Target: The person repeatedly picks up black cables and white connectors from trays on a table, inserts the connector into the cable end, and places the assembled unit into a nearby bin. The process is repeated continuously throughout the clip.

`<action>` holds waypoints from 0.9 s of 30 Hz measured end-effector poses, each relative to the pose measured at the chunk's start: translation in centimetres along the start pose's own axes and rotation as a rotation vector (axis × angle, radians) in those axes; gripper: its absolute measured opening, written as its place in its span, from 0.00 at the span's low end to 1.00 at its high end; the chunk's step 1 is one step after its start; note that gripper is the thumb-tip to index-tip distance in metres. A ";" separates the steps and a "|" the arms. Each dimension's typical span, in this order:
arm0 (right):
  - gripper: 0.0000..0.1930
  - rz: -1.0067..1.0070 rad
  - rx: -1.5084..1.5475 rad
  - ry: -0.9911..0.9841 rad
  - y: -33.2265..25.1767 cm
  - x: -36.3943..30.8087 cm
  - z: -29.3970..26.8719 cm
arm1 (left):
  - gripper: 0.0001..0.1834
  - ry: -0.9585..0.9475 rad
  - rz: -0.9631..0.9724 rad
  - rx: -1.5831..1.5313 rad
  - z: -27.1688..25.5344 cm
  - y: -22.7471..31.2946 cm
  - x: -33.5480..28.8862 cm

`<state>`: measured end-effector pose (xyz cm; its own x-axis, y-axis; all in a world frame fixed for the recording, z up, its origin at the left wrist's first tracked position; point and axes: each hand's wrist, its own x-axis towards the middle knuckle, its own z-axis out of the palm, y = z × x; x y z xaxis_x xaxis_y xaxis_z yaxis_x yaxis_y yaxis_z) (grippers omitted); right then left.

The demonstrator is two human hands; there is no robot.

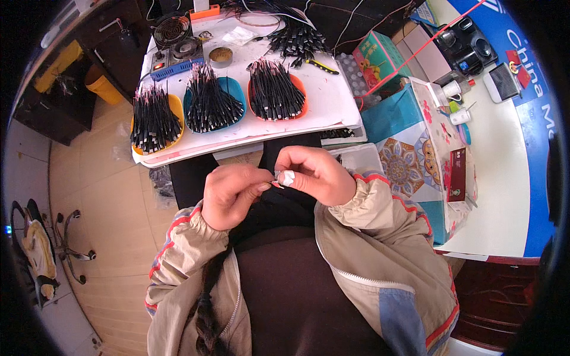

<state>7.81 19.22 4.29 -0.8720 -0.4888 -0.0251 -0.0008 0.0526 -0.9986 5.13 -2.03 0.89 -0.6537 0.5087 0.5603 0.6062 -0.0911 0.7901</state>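
Note:
Above my lap, in front of the table's near edge, both hands meet with their fingertips pinched together. My left hand (233, 193) is closed, its thumb and forefinger around a tiny piece with a reddish part (276, 184), too small to name. From the other side my right hand (317, 175) pinches at the same spot, white tape wrapped on its thumb. Beyond the hands stand three bowls of short black cables with pale plugs: a yellow bowl (177, 107), a blue bowl (236, 89) and an orange bowl (303, 92).
On the white table (332, 110) lie a yellow-black cutter knife (322, 67), a heap of black cables (297, 41) and a round tin (221, 56). A small fan (172, 31) stands behind a blue device (177, 69). To the right is a patterned box (404, 163).

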 end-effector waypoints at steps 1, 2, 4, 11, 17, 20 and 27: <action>0.06 0.140 0.226 -0.049 0.4 0.0 0.0 | 0.04 0.009 0.081 0.090 -0.1 -0.1 0.3; 0.09 0.292 0.565 -0.093 0.9 0.5 0.0 | 0.05 0.024 0.152 0.175 -0.1 -0.1 0.5; 0.09 0.294 0.685 -0.133 1.3 0.6 0.0 | 0.05 0.028 0.147 0.183 -0.2 -0.1 0.5; 0.09 -0.315 -0.469 0.213 -0.6 -0.1 0.5 | 0.06 0.109 -0.281 -0.368 0.3 0.0 -1.2; 0.11 -0.534 -0.698 0.197 -0.8 0.3 0.8 | 0.05 0.123 -0.342 -0.590 1.2 -0.5 -1.4; 0.08 -0.209 -0.352 0.127 -0.2 -0.1 0.7 | 0.05 0.108 -0.182 -0.265 1.0 -0.5 -1.2; 0.08 0.083 0.316 0.084 0.9 0.0 0.8 | 0.05 0.194 -0.347 -0.679 1.7 -0.6 -1.2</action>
<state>8.21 18.53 3.36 -0.8999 -0.4203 -0.1160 0.2121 -0.1896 -0.9587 6.30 -1.14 -0.69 -0.8602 0.4513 0.2374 -0.0162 -0.4895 0.8718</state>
